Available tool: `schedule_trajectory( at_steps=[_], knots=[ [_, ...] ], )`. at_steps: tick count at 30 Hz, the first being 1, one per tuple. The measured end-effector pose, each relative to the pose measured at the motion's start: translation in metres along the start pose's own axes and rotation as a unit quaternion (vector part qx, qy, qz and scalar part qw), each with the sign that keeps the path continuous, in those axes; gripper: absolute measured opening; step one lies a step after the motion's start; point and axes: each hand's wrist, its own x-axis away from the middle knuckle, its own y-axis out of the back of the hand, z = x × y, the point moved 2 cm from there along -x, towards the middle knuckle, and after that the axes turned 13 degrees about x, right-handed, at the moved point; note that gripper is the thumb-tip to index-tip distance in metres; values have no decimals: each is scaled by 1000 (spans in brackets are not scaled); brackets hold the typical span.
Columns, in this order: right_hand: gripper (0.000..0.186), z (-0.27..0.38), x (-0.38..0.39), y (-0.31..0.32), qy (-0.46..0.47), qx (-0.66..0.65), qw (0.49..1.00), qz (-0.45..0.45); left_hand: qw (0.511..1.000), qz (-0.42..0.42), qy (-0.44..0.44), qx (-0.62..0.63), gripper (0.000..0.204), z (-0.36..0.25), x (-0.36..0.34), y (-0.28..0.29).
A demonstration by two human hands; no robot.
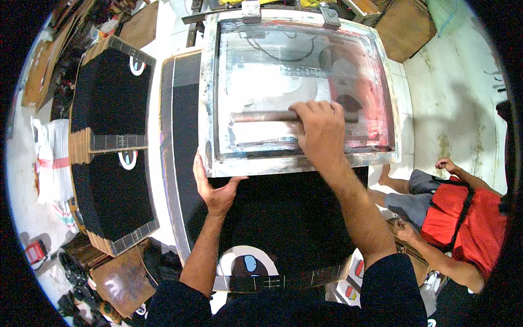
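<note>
A paint-smeared screen-printing frame (296,169), held by two metal clamps (251,12) along its top edge, lies over a black board (283,207) with a white-and-blue eye print (250,261) near its lower edge. My right hand (321,128) grips a long squeegee (256,117) across the milky mesh, partly blurred. Red and grey ink stains the mesh's right part. My left hand (215,191) holds the frame's lower left corner, thumb along the bottom edge and fingers up the left side.
Stacked black cut boards (109,196) with similar prints stand at left, beside folded white cloth (52,158). A person in red (457,229) sits at lower right near a stained wall (452,82). Brown sheets (403,30) lean at the top right, and others lie at lower left.
</note>
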Motion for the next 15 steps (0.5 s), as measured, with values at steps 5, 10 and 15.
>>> schedule_trajectory(
  at_steps=[5,10,15],
  knots=[
    [36,-2,-22,24,42,-29,999,-18,999,1,-32,-20,121,-2,-2,2],
    [33,7,-7,30,35,-48,995,80,1000,-3,-18,-6,121,0,-1,1],
    [36,4,-9,18,53,-51,995,65,1000,-3,0,2,124,2,1,1]
  ],
)
